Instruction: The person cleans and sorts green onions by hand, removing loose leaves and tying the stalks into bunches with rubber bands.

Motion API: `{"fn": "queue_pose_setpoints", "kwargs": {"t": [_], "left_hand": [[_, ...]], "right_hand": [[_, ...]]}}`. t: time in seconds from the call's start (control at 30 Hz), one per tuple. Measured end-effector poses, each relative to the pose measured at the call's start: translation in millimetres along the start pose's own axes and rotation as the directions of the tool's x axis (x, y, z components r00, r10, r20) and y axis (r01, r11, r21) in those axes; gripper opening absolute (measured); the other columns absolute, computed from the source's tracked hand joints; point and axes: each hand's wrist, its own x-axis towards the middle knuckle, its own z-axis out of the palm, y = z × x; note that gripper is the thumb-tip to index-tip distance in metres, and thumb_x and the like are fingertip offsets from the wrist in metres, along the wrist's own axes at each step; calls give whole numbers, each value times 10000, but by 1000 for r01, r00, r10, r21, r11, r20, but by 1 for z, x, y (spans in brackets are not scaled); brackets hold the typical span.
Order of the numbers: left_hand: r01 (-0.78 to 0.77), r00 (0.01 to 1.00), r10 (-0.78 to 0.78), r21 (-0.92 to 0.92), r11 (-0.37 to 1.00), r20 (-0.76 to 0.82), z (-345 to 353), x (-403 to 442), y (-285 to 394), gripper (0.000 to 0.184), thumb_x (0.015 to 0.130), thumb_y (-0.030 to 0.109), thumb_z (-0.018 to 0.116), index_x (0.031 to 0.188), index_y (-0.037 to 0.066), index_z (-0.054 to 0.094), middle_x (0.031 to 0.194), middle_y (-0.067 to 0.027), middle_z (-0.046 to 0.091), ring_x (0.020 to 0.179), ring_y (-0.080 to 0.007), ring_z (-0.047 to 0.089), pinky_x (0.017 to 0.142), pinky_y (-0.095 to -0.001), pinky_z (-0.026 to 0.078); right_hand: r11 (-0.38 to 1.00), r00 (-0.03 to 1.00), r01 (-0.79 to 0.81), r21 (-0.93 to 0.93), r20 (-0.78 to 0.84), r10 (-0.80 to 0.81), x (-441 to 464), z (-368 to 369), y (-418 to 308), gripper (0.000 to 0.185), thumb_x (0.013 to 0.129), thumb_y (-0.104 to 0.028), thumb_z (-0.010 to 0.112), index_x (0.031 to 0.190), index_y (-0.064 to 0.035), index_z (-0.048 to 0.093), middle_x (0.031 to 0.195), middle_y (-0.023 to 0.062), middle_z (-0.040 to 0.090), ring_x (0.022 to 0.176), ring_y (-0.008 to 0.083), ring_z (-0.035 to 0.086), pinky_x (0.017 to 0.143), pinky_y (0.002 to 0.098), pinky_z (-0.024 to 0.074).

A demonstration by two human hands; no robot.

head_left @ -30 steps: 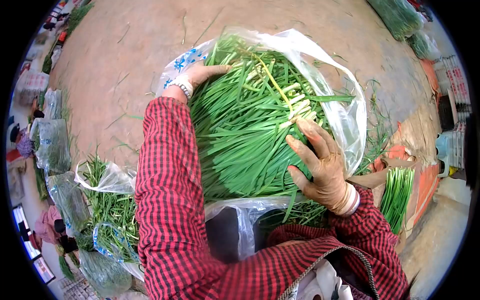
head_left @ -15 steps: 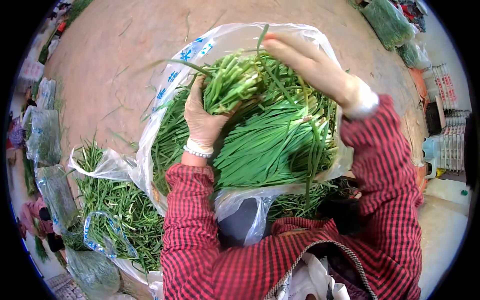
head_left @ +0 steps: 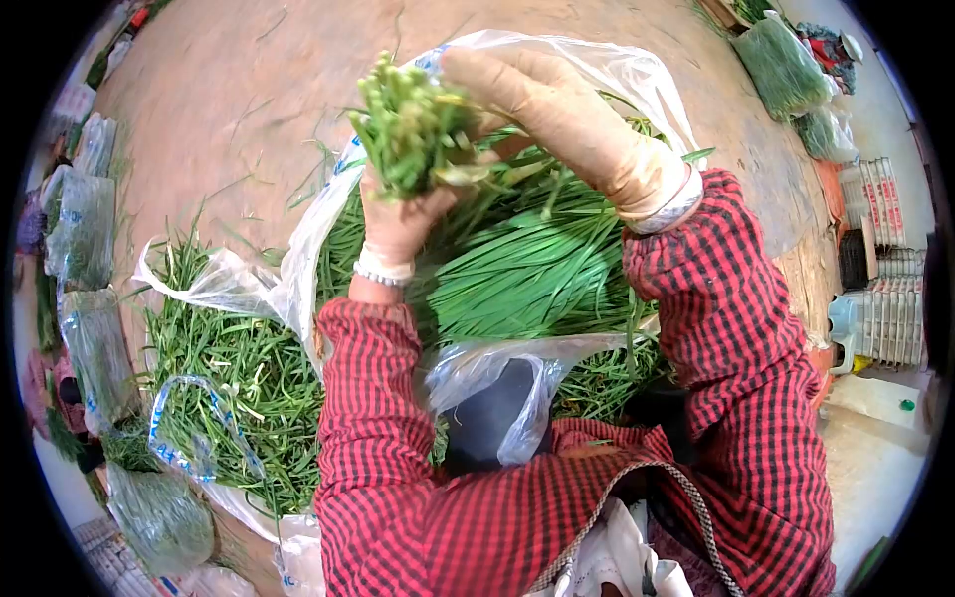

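Raised over the big plastic bag, a bunch of garlic chives has its pale cut ends pointing up toward the camera, slightly blurred. My left hand, in a thin glove with a beaded bracelet at the wrist, is closed around it from below. My right hand, also gloved, reaches across from the right with long fingers stretched out beside the cut ends; some of its fingers are hidden. Beneath both hands, more garlic chives lie in a flat green layer inside the clear plastic bag.
To the left, loose chive scraps fill another plastic sheet. Packed bags of greens line the left side, and another filled bag stands at upper right. White crates are on the right. Stray leaves litter the floor.
My left hand has lifted the bunch up and tipped its cut ends toward the camera. My right hand has come left and lower, close against the bunch. The view has shifted slightly.
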Motion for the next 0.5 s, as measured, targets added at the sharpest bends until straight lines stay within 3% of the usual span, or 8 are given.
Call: {"fn": "queue_pose_setpoints", "kwargs": {"t": [0.03, 0.1, 0.17, 0.23, 0.37, 0.4, 0.43, 0.5], "left_hand": [[-24, 997, 30, 84, 996, -74, -3, 4, -4, 370, 745, 116, 792, 1078, 35, 652, 994, -56, 700, 868, -185, 662, 791, -311, 528], [253, 929, -354, -515, 819, -106, -2, 7, 4, 352, 765, 81, 772, 1089, 28, 647, 985, -49, 695, 856, -165, 649, 789, -315, 526], [250, 934, -341, -479, 841, -111, 1, 9, 0, 344, 777, 23, 746, 1103, 17, 636, 1001, -53, 684, 875, -155, 641, 799, -312, 525], [233, 936, -330, -489, 840, -122, 6, 9, 0, 385, 763, -17, 747, 1126, 14, 622, 1022, -62, 679, 884, -154, 642, 803, -306, 526], [228, 917, -372, -576, 785, -144, 11, 10, -3, 421, 744, 0, 784, 1128, 14, 613, 1047, -64, 674, 920, -156, 637, 832, -304, 522], [263, 911, -387, -522, 812, -142, 15, 10, -3, 418, 767, 4, 764, 1149, 22, 595, 1062, -73, 665, 962, -167, 627, 844, -307, 522], [245, 944, -317, -448, 860, -91, 16, 7, -12, 640, 729, 81, 815, 1275, 47, 483, 1136, -104, 630, 1016, -198, 615, 862, -323, 522], [111, 994, -111, 2, 994, 15, 26, -5, -13, 985, 645, 222, 882, 1417, 90, 284, 1190, -164, 585, 1055, -276, 604, 883, -375, 513]], "right_hand": [[1000, 1000, -2, -2, 5, 2, 1, 0, 4, 513, 901, -496, 609, 1067, -12, 646, 912, 46, 656, 812, 92, 625, 609, 248, 538], [982, 947, 187, -35, -258, -190, 6, -3, 22, 470, 941, -441, 566, 1186, -45, 625, 1077, 68, 667, 935, 162, 632, 858, 257, 497], [960, 867, 269, -77, -415, -276, 1, -10, 41, 465, 948, -454, 547, 1177, -58, 631, 1097, 75, 658, 989, 198, 616, 920, 293, 472], [954, 915, 138, 266, -402, -20, -3, -13, 51, 439, 957, -448, 531, 1141, -65, 643, 1101, 75, 640, 1074, 200, 569, 996, 324, 419], [876, 932, 96, 474, -351, 88, -9, 7, 67, 446, 980, -367, 505, 1273, -33, 544, 1268, 71, 546, 1211, 198, 490, 1068, 335, 342], [876, 932, 96, 473, -351, 87, -6, 10, 67, 446, 980, -367, 505, 1273, -33, 544, 1268, 71, 546, 1211, 198, 490, 1068, 335, 342], [922, 945, 159, 353, -324, -39, -2, 13, 70, 476, 981, -363, 504, 1309, -18, 505, 1296, 75, 526, 1226, 198, 480, 1073, 338, 340], [946, 946, 228, 230, -282, -160, 1, 22, 68, 510, 982, -359, 503, 1345, -4, 467, 1324, 80, 507, 1241, 197, 469, 1079, 341, 339]]}}
